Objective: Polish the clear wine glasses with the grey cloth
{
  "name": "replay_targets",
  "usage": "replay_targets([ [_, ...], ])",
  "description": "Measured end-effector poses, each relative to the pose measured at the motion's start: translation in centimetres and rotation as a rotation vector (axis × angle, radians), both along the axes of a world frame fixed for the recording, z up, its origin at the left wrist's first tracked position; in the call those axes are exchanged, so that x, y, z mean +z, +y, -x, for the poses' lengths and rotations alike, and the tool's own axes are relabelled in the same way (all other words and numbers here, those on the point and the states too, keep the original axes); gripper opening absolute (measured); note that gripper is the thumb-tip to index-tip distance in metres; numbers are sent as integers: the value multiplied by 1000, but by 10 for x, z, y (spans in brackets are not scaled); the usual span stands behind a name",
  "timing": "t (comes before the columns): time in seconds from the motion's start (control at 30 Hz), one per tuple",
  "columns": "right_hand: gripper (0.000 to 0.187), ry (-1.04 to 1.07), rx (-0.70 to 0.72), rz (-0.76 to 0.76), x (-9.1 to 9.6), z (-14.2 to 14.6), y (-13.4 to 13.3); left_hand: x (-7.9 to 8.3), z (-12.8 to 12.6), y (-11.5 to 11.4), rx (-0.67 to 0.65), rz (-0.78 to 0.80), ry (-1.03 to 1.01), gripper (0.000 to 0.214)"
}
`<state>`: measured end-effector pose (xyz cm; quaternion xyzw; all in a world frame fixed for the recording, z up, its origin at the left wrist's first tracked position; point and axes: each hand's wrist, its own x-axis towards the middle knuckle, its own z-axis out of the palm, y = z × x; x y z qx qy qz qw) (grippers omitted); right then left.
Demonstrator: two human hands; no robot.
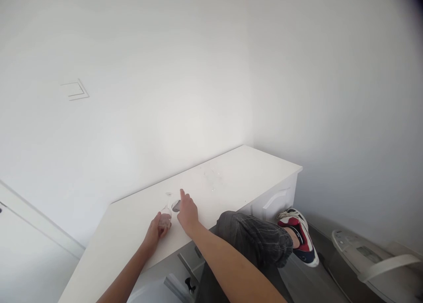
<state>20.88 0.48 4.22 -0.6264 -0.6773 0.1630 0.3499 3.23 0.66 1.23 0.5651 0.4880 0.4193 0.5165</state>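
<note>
A clear stemmed glass (166, 212) is in my left hand (153, 235), its fingers wrapped round the bowl. The stem and round foot point away from me, toward the wall. Close by on the right is my right hand (188, 215), with the index finger stretched forward and the other fingers curled in. At its thumb side shows a small grey, pale-edged piece (176, 206), beside the glass. What this piece is, I cannot make out. Both hands are over the white cabinet top (261, 166).
Faint clear specks or drops (212, 177) lie on the cabinet top beyond my right hand. White walls border it behind and at the right. My bent leg (254, 237) and shoe (300, 237) are against the cabinet front. A pale appliance with a handle (373, 263) stands at lower right.
</note>
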Motion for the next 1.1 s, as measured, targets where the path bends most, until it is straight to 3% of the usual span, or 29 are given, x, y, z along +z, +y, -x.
replay_targets([
  [0.1, 76, -159, 204, -145, -2, 1, -5, 0, 1, -1, 3, 7, -16, 62],
  [0.17, 62, -214, 263, -172, -4, 3, -6, 0, 1, -2, -34, 16, -27, 60],
  [0.33, 31, -347, 210, -236, -9, 1, 2, -4, 3, -3, -145, 36, -39, 64],
  [0.47, 21, -398, 230, -291, -9, -3, 12, -8, 7, 0, -229, 46, -85, 75],
  [0.57, 18, -324, 172, -277, -6, -4, 12, -10, 7, 2, -166, -29, -89, 68],
  [0.7, 12, -83, 40, -162, 6, -20, 7, -13, 0, 4, -143, -122, 117, 51],
  [0.8, 18, 79, -16, -58, 18, -62, 8, -14, -6, 5, -174, -155, 201, 52],
  [0.9, 29, 207, -39, -16, 19, -132, 13, -14, -7, 6, -175, -135, 204, 53],
  [1.0, 28, 260, -154, 17, 2, -206, 14, -17, -5, 6, -184, -134, 217, 52],
  [1.1, 27, 282, -220, 70, -26, -255, 14, -19, -4, 6, -191, -154, 261, 50],
])
